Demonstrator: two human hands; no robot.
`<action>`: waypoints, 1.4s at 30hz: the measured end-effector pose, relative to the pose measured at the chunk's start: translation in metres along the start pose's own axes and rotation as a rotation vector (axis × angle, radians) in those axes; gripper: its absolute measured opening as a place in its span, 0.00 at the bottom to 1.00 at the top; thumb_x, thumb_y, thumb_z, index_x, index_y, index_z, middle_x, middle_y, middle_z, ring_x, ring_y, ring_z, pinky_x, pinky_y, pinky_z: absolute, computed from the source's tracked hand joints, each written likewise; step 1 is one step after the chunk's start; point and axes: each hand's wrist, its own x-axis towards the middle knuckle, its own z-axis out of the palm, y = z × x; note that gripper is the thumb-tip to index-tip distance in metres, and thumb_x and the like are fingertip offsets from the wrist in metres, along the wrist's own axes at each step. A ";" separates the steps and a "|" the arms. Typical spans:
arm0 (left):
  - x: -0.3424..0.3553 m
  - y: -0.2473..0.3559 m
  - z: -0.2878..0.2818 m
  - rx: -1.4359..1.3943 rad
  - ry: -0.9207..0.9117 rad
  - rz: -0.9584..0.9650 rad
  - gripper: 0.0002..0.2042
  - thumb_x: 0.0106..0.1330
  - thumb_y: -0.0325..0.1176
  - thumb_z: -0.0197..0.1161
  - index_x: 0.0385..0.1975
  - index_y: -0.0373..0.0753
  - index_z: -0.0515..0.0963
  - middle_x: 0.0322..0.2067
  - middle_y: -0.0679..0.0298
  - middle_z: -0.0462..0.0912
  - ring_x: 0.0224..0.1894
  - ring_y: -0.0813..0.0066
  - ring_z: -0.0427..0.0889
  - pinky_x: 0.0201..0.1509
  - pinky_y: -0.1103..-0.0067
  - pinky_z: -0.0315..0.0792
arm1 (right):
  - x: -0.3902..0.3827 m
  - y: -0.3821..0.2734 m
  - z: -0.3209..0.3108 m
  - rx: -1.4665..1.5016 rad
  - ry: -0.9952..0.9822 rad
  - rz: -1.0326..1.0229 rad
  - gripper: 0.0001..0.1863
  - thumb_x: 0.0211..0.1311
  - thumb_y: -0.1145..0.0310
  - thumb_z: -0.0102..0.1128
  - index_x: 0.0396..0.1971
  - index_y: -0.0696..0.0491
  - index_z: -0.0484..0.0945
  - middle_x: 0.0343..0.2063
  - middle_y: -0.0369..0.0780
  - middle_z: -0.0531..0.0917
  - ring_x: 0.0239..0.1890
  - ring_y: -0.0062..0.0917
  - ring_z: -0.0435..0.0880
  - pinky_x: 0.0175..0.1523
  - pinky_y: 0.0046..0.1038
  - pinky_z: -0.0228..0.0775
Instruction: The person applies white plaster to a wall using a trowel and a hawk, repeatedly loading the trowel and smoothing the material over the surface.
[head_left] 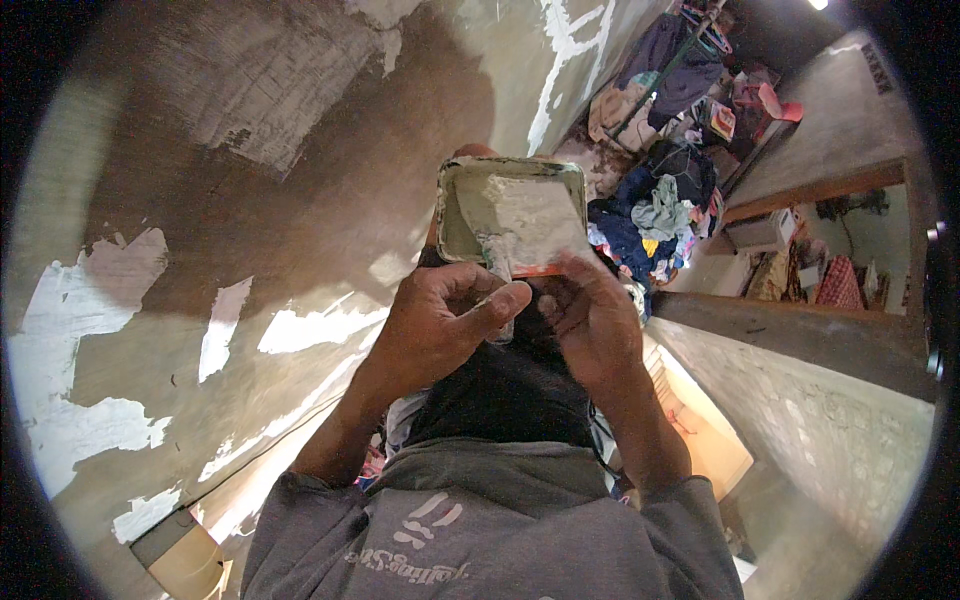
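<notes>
- Grey T-shirt point(310, 530), nearest the camera, with pale print across the chest; dark trousers point(500, 400) show beyond its hem.
- Left hand point(435, 320): closed, thumb over fingers, gripping a pale handle point(502, 330) just outside the near edge of the tray.
- Right hand point(600, 325): fingers bent and partly blurred, beside the tray's near right corner. Whether they grip anything cannot be told.
- Rectangular tray point(460, 205): lies beyond both hands, ahead of the trousers; its rim is smeared, and the bare inner surface is exposed along the left side.
- Whitish paste point(535, 210): occupies the middle and right of the tray, reaching toward the near edge where the handle meets it. The boundary between paste and tool is indistinct.
- Orange strip point(540, 269): along the near edge of the tray, between the two hands; its kind cannot be told.
- Brownish wall point(215, 210), left: bears irregular white patches point(75, 310), brightest toward its lower part.
- Heap of clothes point(660, 215): beyond the tray's right edge, in mixed colours.
- Wooden frame point(780, 312), right: surrounds an opening in which a red checked cloth point(840, 287) stands among other articles.
</notes>
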 end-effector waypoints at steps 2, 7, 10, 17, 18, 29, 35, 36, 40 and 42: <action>0.002 -0.003 0.005 -0.006 0.045 -0.009 0.20 0.59 0.47 0.62 0.27 0.31 0.79 0.22 0.64 0.79 0.26 0.82 0.75 0.31 0.82 0.70 | -0.006 0.006 0.013 0.010 -0.007 0.029 0.05 0.59 0.71 0.55 0.35 0.54 0.74 0.29 0.36 0.80 0.31 0.22 0.81 0.33 0.20 0.73; 0.004 -0.010 0.006 0.040 0.203 0.043 0.17 0.59 0.42 0.63 0.29 0.30 0.79 0.23 0.63 0.81 0.26 0.82 0.76 0.31 0.83 0.70 | -0.005 0.023 0.020 0.065 -0.076 0.108 0.06 0.60 0.71 0.55 0.36 0.54 0.74 0.30 0.37 0.80 0.32 0.21 0.80 0.34 0.21 0.74; 0.003 -0.017 -0.001 -0.021 0.289 0.002 0.12 0.59 0.36 0.63 0.27 0.31 0.79 0.24 0.63 0.82 0.26 0.83 0.77 0.31 0.84 0.71 | -0.010 0.022 0.022 -0.030 -0.127 0.147 0.07 0.59 0.68 0.57 0.35 0.55 0.74 0.31 0.35 0.79 0.30 0.18 0.79 0.30 0.17 0.71; 0.001 -0.010 -0.042 0.023 0.391 0.100 0.11 0.62 0.34 0.60 0.25 0.31 0.78 0.22 0.61 0.81 0.24 0.82 0.78 0.30 0.83 0.73 | -0.001 0.030 -0.011 -1.025 -0.082 -0.490 0.16 0.56 0.62 0.61 0.37 0.58 0.74 0.31 0.39 0.79 0.27 0.22 0.77 0.32 0.22 0.70; 0.002 -0.009 -0.046 0.029 0.399 0.109 0.11 0.62 0.34 0.59 0.25 0.31 0.76 0.22 0.61 0.81 0.25 0.81 0.79 0.30 0.82 0.74 | 0.003 0.031 -0.014 -1.200 -0.072 -0.709 0.17 0.56 0.61 0.61 0.36 0.59 0.73 0.31 0.40 0.79 0.27 0.23 0.77 0.33 0.24 0.70; 0.013 -0.027 -0.061 0.066 0.379 0.237 0.10 0.66 0.33 0.54 0.28 0.35 0.64 0.22 0.59 0.77 0.28 0.74 0.82 0.34 0.78 0.78 | 0.020 0.044 -0.007 -1.307 -0.028 -0.629 0.24 0.50 0.71 0.56 0.49 0.58 0.65 0.37 0.53 0.78 0.37 0.46 0.80 0.42 0.35 0.71; 0.014 -0.023 -0.057 0.106 0.383 0.195 0.11 0.67 0.36 0.52 0.28 0.35 0.63 0.22 0.60 0.76 0.27 0.75 0.81 0.31 0.78 0.78 | 0.008 0.016 -0.025 -1.230 -0.067 -0.606 0.23 0.52 0.74 0.51 0.51 0.60 0.67 0.33 0.46 0.77 0.29 0.31 0.76 0.36 0.27 0.69; 0.015 -0.022 -0.056 0.104 0.382 0.202 0.12 0.67 0.36 0.52 0.28 0.35 0.63 0.22 0.60 0.76 0.26 0.75 0.81 0.31 0.78 0.78 | 0.004 0.009 -0.027 -1.185 -0.075 -0.574 0.23 0.52 0.74 0.51 0.51 0.60 0.68 0.31 0.42 0.76 0.25 0.25 0.74 0.33 0.24 0.68; 0.021 -0.024 -0.052 0.074 0.366 0.173 0.11 0.67 0.36 0.52 0.30 0.33 0.66 0.23 0.59 0.76 0.26 0.76 0.80 0.30 0.79 0.78 | -0.012 -0.004 -0.037 -1.113 -0.077 -0.452 0.22 0.54 0.74 0.49 0.52 0.61 0.68 0.30 0.35 0.72 0.20 0.13 0.67 0.25 0.17 0.62; 0.022 -0.021 -0.048 0.109 0.368 0.192 0.11 0.67 0.35 0.52 0.32 0.32 0.68 0.23 0.58 0.77 0.27 0.76 0.80 0.30 0.79 0.78 | -0.018 -0.006 -0.043 -1.110 -0.087 -0.451 0.23 0.54 0.75 0.49 0.52 0.61 0.68 0.31 0.36 0.73 0.21 0.13 0.68 0.25 0.16 0.62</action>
